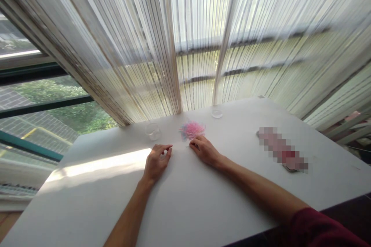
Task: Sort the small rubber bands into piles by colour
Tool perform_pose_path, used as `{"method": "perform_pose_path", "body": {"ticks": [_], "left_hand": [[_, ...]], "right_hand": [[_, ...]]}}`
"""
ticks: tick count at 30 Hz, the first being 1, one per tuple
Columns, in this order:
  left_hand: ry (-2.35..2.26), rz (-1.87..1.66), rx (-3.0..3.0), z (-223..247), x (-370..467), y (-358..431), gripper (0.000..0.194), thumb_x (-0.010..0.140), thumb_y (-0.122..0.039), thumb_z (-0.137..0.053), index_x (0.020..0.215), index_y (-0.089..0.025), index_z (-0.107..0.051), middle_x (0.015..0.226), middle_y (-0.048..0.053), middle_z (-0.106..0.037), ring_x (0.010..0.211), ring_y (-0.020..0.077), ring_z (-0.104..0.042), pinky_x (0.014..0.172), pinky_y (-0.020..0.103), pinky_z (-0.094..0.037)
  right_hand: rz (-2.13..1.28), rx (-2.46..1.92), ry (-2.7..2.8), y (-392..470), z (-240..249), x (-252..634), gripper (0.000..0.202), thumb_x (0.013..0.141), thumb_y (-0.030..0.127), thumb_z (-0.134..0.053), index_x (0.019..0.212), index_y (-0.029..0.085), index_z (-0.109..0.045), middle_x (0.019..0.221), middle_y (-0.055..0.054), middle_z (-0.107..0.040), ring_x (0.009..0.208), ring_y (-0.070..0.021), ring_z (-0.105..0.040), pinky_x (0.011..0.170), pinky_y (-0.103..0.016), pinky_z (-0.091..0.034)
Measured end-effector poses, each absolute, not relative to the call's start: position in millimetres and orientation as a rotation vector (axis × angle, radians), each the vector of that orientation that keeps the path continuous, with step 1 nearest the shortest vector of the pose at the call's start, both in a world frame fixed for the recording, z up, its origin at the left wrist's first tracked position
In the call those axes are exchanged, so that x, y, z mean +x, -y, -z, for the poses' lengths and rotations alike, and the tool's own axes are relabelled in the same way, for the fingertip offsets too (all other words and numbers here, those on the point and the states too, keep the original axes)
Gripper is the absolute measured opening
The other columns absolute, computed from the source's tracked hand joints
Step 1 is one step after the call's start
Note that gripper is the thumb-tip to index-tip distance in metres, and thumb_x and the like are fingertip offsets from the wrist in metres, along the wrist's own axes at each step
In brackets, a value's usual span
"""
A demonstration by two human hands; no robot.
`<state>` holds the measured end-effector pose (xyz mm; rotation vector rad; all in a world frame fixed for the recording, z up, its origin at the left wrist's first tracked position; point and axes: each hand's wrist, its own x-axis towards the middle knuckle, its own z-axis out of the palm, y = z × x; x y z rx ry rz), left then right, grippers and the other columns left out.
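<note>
A loose pile of thin pink and blue pieces (193,129), like short sticks or strands, lies on the white table (185,200). My right hand (205,151) rests at the pile's near edge, thumb and forefinger pinched together. Something tiny and pale seems to show at those fingertips, too small to name. To the left of the pile, my left hand (156,161) hovers low over the tabletop with thumb and forefinger a little apart, and I see nothing between them. Beyond that hand stands a clear round container (153,131).
A second clear, shallow dish (216,113) sits near the table's far edge. On the right lies a flat, oblong object (282,150), mostly blurred out. Sheer striped curtains (199,38) hang behind the table, and a window (58,100) is at the left.
</note>
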<state>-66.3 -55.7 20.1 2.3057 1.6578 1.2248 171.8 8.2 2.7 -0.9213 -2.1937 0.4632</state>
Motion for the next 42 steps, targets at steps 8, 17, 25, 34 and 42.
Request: {"method": "perform_pose_path", "body": {"ticks": [8,17,25,34,42], "left_hand": [[-1.643,-1.292,2.269,-17,-66,53,0.019,0.093,-0.029,-0.057,0.103,-0.021,-0.072,0.083,0.003,-0.068,0.072,0.0155,-0.058,0.073,0.03,-0.052],[-1.712,-1.359,2.182,-13,-71,51,0.02,0.093,-0.031,-0.056,0.097,-0.02,-0.073,0.079,0.002,-0.067,0.068,0.0148,-0.059,0.073,0.029,-0.052],[-1.751,-1.361,2.117,-12,-73,50,0.021,0.093,-0.033,-0.057,0.095,-0.02,-0.073,0.078,0.002,-0.066,0.065,0.0141,-0.057,0.067,0.028,-0.052],[-1.447,-1.202,2.511,-29,-46,64,0.012,0.091,-0.023,-0.061,0.099,-0.021,-0.07,0.081,0.004,-0.07,0.078,0.018,-0.062,0.075,0.033,-0.051],[-1.364,-1.034,2.612,-20,-11,71,0.011,0.091,-0.023,-0.062,0.098,-0.019,-0.07,0.08,0.005,-0.068,0.077,0.0194,-0.061,0.071,0.033,-0.051]], "right_hand": [[-0.424,-0.876,1.983,-9,0,177,0.021,0.097,0.018,-0.049,0.102,0.02,-0.069,0.094,-0.008,-0.065,0.091,-0.0215,-0.06,0.084,-0.036,-0.052],[-0.486,-1.257,1.61,-37,-6,215,0.023,0.091,0.031,-0.054,0.097,0.017,-0.072,0.09,-0.008,-0.068,0.075,-0.0187,-0.062,0.067,-0.031,-0.051],[-0.536,-1.446,1.983,-100,-22,234,0.025,0.087,0.015,-0.053,0.101,0.018,-0.074,0.094,-0.007,-0.072,0.081,-0.0174,-0.065,0.08,-0.03,-0.051],[-0.58,-1.31,2.232,-127,-28,226,0.016,0.083,0.01,-0.062,0.088,0.017,-0.075,0.087,-0.006,-0.065,0.072,-0.0139,-0.061,0.078,-0.026,-0.047],[-0.528,-1.311,2.132,-126,-22,226,0.012,0.085,0.01,-0.056,0.087,0.014,-0.067,0.085,-0.006,-0.064,0.076,-0.0157,-0.058,0.075,-0.028,-0.047]]}}
